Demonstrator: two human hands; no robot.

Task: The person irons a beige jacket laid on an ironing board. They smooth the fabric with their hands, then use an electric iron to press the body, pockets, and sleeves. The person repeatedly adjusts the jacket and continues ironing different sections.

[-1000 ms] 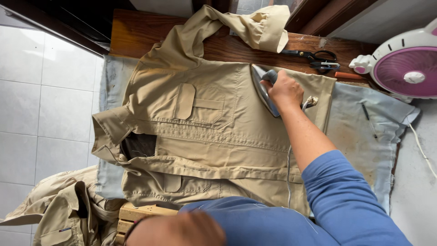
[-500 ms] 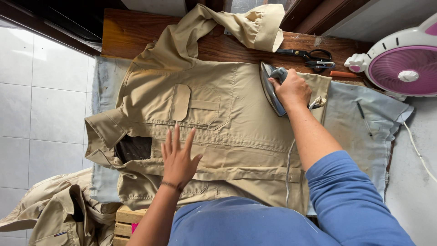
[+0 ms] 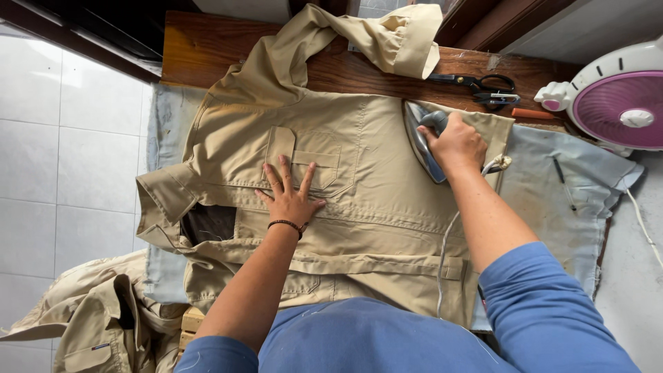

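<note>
A khaki shirt (image 3: pixel 366 200) lies spread flat on a pale cloth pad (image 3: pixel 552 200) over a wooden table. My left hand (image 3: pixel 290 193) presses flat on the shirt just below its chest pocket (image 3: pixel 307 155), fingers spread. My right hand (image 3: pixel 456 145) grips the handle of a grey electric iron (image 3: pixel 423 138) that rests on the shirt's right part near its edge. The iron's white cord (image 3: pixel 445 249) runs down across the shirt toward me.
Black scissors (image 3: pixel 476 84) and an orange pen (image 3: pixel 532 112) lie on the bare wood (image 3: pixel 200 48) behind the shirt. A white fan with a purple grille (image 3: pixel 615 103) stands at the far right. More khaki clothing (image 3: pixel 97 318) is heaped at lower left over the tiled floor.
My left hand came up from my lap, landed on the shirt and slid up toward the chest pocket. The iron stayed near the shirt's right edge.
</note>
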